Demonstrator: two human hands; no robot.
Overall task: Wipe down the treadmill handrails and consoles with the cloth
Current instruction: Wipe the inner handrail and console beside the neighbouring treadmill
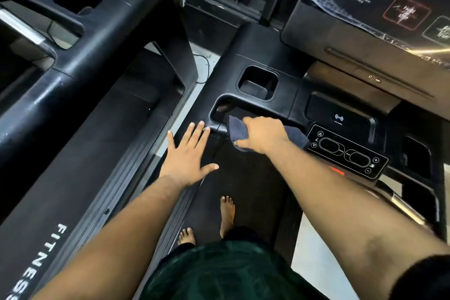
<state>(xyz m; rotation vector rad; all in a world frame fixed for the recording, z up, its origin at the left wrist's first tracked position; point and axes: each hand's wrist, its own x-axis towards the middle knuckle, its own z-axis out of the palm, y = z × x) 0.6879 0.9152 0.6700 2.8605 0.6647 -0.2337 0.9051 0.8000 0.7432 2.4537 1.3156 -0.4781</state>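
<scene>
right hand (pixel 264 134) grips cloth (pixel 238 128) on black handrail (pixel 216 126).

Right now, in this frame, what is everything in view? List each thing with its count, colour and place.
cloth: one, dark blue-grey, on the front handrail under the right hand
front handrail: one, black, across the near treadmill's console base
cup holder: one, black, square recess above the handrail
control panel: one, black with white outlined buttons, right of the cloth
display console: one, black under wrinkled clear film, upper right
neighbouring treadmill: one, black, left side, white lettering on its side rail
running belt: one, black, underfoot
cable: one, black, on the floor between the machines
feet: two, bare, on the belt
left hand: fingers spread, fingertips by the handrail
right hand: gripping the cloth
</scene>
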